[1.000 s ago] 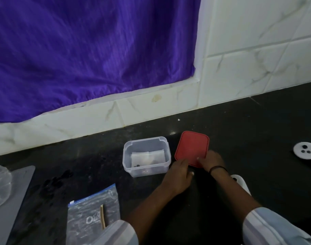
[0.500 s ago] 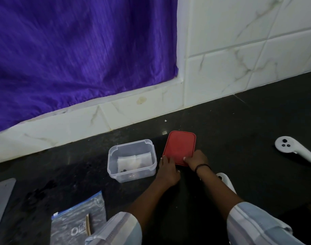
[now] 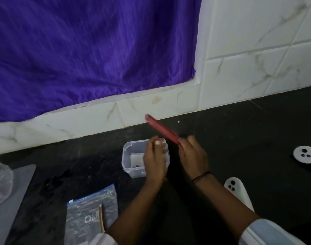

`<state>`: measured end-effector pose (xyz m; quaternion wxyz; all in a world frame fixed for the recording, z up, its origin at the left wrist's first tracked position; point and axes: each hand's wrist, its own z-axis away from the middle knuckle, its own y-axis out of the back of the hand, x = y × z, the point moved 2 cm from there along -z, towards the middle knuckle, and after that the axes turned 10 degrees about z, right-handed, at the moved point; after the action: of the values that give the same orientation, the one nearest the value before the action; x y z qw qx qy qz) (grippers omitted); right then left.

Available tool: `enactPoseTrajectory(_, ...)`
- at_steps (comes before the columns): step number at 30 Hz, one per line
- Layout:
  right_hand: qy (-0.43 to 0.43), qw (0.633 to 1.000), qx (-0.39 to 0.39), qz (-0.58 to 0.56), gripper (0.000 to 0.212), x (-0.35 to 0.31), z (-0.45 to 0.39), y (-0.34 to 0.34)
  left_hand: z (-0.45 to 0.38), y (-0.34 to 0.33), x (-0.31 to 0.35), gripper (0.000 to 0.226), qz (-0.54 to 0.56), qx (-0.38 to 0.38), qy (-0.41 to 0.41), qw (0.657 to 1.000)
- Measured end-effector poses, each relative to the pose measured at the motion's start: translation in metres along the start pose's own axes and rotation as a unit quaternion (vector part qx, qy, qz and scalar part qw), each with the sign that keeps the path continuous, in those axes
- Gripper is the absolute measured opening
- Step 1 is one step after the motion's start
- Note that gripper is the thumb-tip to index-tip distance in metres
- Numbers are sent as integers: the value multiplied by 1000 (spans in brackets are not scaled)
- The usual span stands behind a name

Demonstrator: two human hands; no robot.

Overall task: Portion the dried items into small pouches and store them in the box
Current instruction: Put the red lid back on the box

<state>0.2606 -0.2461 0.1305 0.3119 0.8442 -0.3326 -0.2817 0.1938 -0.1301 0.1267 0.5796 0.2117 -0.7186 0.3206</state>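
Note:
A small clear plastic box stands on the dark counter, with a white pouch and a few dark bits inside. My right hand grips the red lid by its near edge and holds it tilted up on edge, above and to the right of the box. Over the box's right half hovers my left hand, fingers loosely curled, with nothing visibly held. It hides part of the box.
A zip bag with a brown stick lies at front left. A grey board and crumpled clear plastic sit far left. Two white controllers lie at right and near my right forearm. Tiled wall and purple cloth stand behind.
The red lid lay flat on the counter beside the box; my right hand has lifted it and tipped it on edge. My left hand has moved from the lid over the box.

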Motion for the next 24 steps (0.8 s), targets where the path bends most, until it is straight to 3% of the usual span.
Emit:
enactPoseTrajectory(3, 122, 990, 53, 41, 16, -20, 3, -13, -27, 43, 19, 29, 49, 116, -3, 992)
enactPoseTrajectory(7, 197, 979, 37, 38, 15, -31, 4, -37, -50, 100, 19, 16, -16, 138, 38, 990)
enactPoseTrajectory(10, 227, 974, 21, 16, 16, -33, 6, -48, -52, 127, 8, 12, -136, 124, 67, 981)
enactPoseTrajectory(13, 254, 967, -24, -4, 21, -36, 12, -53, -44, 137, 3, 17, -242, 97, 39, 965)
enactPoseTrajectory(16, 149, 979, -129, -44, 15, -37, 17, -52, -39, 144, -2, 17, -298, 74, -4, 952)
enactPoseTrajectory(18, 90, 969, -196, -120, 16, -38, 20, -52, -40, 148, -7, 16, -316, 52, -24, 947)
enactPoseTrajectory(22, 93, 969, -195, -120, 16, -36, 21, -47, -41, 151, -12, 17, -335, 13, -60, 940)
enactPoseTrajectory(24, 185, 972, -138, -47, 10, -35, 22, -45, -43, 149, -11, 18, -337, 6, -78, 938)
